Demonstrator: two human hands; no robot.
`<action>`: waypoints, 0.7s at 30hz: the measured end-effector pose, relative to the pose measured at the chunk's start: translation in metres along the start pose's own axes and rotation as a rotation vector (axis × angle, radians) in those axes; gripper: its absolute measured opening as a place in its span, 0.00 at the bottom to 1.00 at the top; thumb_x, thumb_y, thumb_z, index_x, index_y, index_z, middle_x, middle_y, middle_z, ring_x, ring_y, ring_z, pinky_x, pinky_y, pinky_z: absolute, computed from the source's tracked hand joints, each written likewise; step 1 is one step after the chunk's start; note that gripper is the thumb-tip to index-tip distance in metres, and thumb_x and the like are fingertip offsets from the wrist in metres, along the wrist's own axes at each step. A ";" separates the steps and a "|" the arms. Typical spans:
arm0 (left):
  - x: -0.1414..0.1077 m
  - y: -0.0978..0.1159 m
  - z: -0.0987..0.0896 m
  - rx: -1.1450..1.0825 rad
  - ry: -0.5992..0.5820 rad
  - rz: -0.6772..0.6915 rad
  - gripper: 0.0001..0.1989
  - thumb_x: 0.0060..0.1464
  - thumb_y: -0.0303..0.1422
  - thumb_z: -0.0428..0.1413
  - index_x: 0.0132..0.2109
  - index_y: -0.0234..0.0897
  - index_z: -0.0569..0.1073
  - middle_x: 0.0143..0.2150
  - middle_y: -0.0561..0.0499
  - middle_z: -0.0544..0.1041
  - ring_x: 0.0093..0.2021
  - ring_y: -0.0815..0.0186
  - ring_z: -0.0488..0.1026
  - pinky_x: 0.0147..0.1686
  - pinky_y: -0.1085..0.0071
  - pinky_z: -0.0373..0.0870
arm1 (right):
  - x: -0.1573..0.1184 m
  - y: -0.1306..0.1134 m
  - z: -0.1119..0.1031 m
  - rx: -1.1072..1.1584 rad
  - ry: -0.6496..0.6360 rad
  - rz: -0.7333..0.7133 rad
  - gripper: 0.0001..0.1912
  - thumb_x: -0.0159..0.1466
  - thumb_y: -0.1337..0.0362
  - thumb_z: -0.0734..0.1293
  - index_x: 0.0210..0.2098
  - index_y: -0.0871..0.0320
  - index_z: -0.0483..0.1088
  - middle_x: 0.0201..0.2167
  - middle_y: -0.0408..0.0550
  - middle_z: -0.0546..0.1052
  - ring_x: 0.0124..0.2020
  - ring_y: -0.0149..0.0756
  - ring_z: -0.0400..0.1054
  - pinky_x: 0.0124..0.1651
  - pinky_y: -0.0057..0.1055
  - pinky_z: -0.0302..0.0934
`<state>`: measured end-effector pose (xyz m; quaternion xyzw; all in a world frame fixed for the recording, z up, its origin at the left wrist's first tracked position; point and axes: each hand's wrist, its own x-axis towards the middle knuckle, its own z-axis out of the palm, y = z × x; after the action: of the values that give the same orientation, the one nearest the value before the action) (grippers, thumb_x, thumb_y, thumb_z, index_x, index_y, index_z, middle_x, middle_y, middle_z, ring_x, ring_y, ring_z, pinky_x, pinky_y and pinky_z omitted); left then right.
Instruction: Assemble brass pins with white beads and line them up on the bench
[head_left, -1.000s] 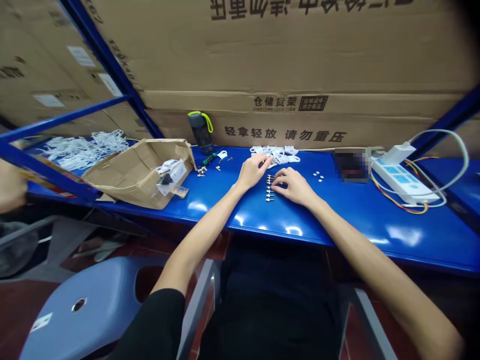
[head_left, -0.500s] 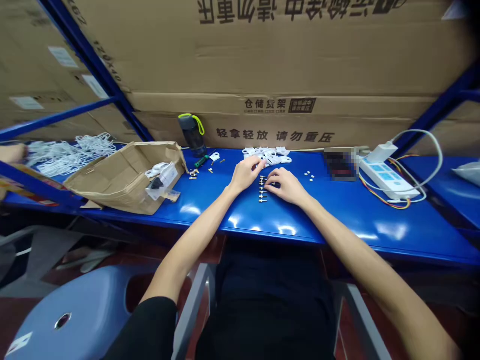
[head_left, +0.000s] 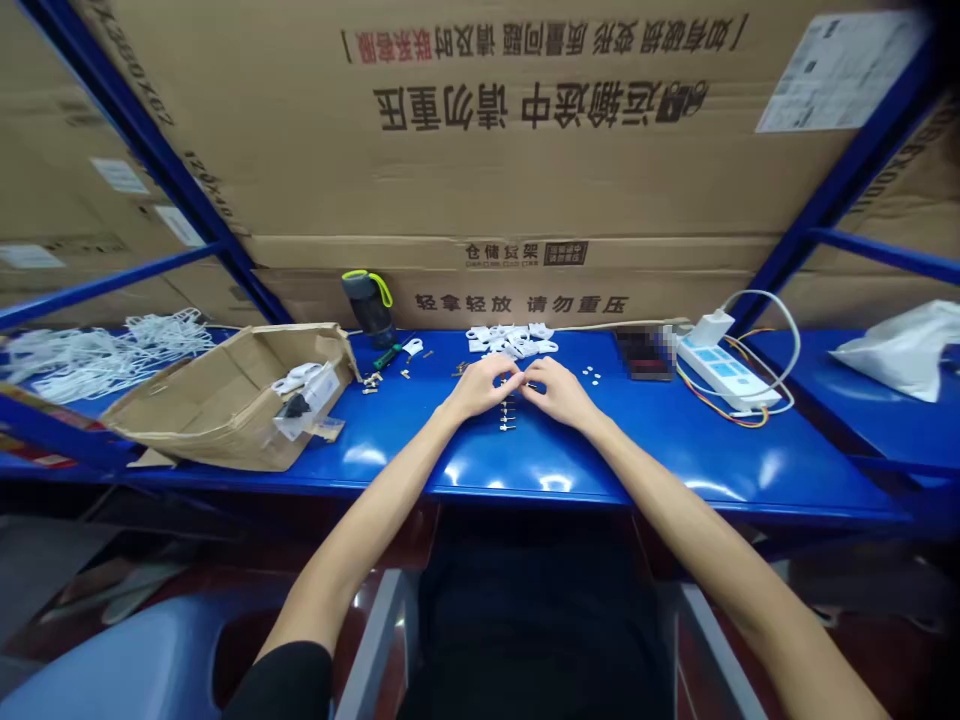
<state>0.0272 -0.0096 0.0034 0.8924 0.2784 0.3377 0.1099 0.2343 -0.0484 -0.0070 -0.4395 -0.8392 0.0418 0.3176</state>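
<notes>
My left hand (head_left: 478,387) and my right hand (head_left: 559,392) meet at the fingertips over the blue table. Both are closed in a pinch; whatever sits between the fingers is too small and hidden to name. Just below them, a column of small metal pins with white ends (head_left: 508,414) lies on the tabletop, its upper part covered by my hands. Behind my hands is a pile of white plastic loop-shaped parts (head_left: 514,340). Several small white discs (head_left: 592,375) lie to the right of my right hand.
At left stand an open cardboard box (head_left: 202,425) and a dark bottle (head_left: 369,310). Near them are a green-handled tool (head_left: 387,357) and small brass pieces (head_left: 372,381). A dark pixelated device (head_left: 643,355) and a power strip (head_left: 724,375) with cables lie at right. White cords (head_left: 120,350) are heaped far left.
My hands have come together, and the fingertips now touch above the pins; before, they were apart. The camera view has tilted up and shifted right.
</notes>
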 end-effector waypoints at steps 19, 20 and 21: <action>-0.110 0.081 -0.042 0.293 -0.170 -0.391 0.33 0.69 0.53 0.50 0.72 0.40 0.62 0.75 0.42 0.62 0.74 0.51 0.59 0.71 0.54 0.60 | -0.100 -0.039 -0.032 -0.120 -0.094 0.229 0.31 0.73 0.44 0.60 0.71 0.49 0.63 0.71 0.54 0.66 0.70 0.54 0.61 0.67 0.55 0.61; -0.117 0.081 -0.039 0.297 -0.230 -0.410 0.37 0.68 0.55 0.50 0.74 0.39 0.60 0.75 0.41 0.60 0.75 0.50 0.57 0.72 0.53 0.57 | -0.108 -0.041 -0.030 -0.143 -0.121 0.233 0.33 0.73 0.43 0.60 0.72 0.50 0.61 0.72 0.54 0.65 0.71 0.55 0.60 0.69 0.56 0.58; -0.122 0.080 -0.035 0.305 -0.266 -0.423 0.38 0.68 0.56 0.49 0.75 0.39 0.59 0.76 0.41 0.59 0.76 0.50 0.56 0.73 0.52 0.55 | -0.113 -0.043 -0.028 -0.168 -0.148 0.236 0.34 0.73 0.42 0.59 0.73 0.49 0.60 0.72 0.54 0.64 0.72 0.55 0.58 0.71 0.57 0.56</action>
<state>-0.0374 -0.1445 -0.0055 0.8571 0.4891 0.1415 0.0781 0.2664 -0.1667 -0.0262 -0.5557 -0.8034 0.0406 0.2099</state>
